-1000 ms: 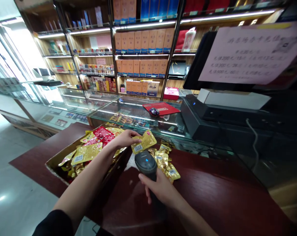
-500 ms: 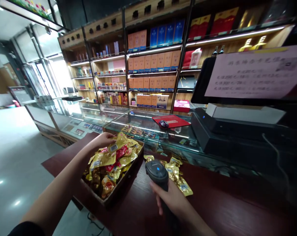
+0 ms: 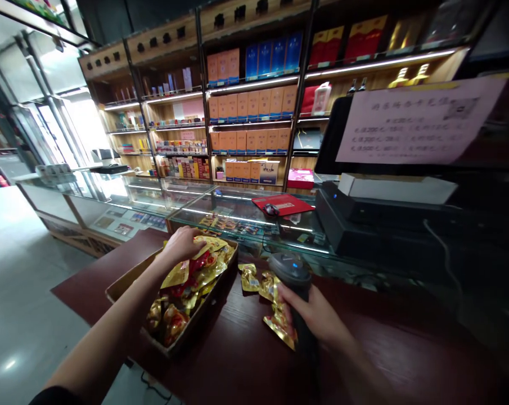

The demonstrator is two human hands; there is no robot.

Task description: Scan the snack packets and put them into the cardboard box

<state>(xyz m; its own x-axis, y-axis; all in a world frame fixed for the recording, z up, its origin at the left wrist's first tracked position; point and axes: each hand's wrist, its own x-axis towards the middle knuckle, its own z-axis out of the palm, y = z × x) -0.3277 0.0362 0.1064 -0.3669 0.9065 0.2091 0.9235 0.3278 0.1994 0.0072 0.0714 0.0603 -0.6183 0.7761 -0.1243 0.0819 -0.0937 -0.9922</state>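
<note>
A cardboard box (image 3: 180,340) of gold and red foil packets (image 3: 197,270) stands on the dark red table (image 3: 220,360). My left hand (image 3: 184,244) is over the box's far part, its fingers closed at the packets; what they hold, if anything, is hidden. My right hand (image 3: 311,309) grips the handle of a black barcode scanner (image 3: 291,269), whose head shows a small blue light. Right of the box, several gold packets (image 3: 250,278) lie on the table, some partly behind the scanner and my right hand.
Beyond the table stands a glass counter (image 3: 233,211) with a red mat (image 3: 283,205) and a mouse (image 3: 271,209). At the right are a dark monitor with a pink paper sign (image 3: 406,126) and a white tray (image 3: 397,188). Shelves of boxes (image 3: 254,107) line the back.
The scanner and my right hand have moved right, uncovering some loose packets. My left hand no longer has the raised gold packet beside its fingers. The view has shifted slightly.
</note>
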